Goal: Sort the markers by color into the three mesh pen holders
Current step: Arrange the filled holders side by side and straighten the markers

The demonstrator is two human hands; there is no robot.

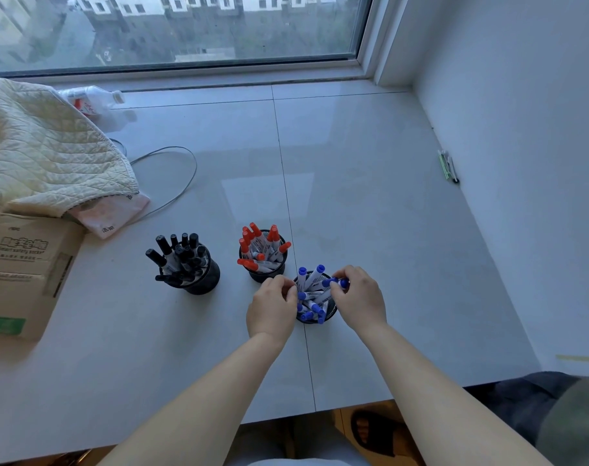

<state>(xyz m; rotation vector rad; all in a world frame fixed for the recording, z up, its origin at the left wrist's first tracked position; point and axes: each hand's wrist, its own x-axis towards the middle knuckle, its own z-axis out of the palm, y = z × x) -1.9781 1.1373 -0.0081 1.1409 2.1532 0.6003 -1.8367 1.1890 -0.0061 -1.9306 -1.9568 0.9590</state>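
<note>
Three black mesh pen holders on the pale tiled window ledge (353, 196). Black mesh holder of blue-capped markers (315, 299) nearest, flanked by both hands. Left hand (272, 307) curled against its left rim, fingertips touching the mesh; whether gripping, unclear. Right hand (358, 297) pinching a blue-capped marker (336, 283) at its right rim. Just behind-left of it, holder of red-capped markers (262, 255). Well left of it, holder of black-capped markers (185, 264). Far left of it, cardboard box (24, 274) under a cream quilted cloth (44, 153).
</note>
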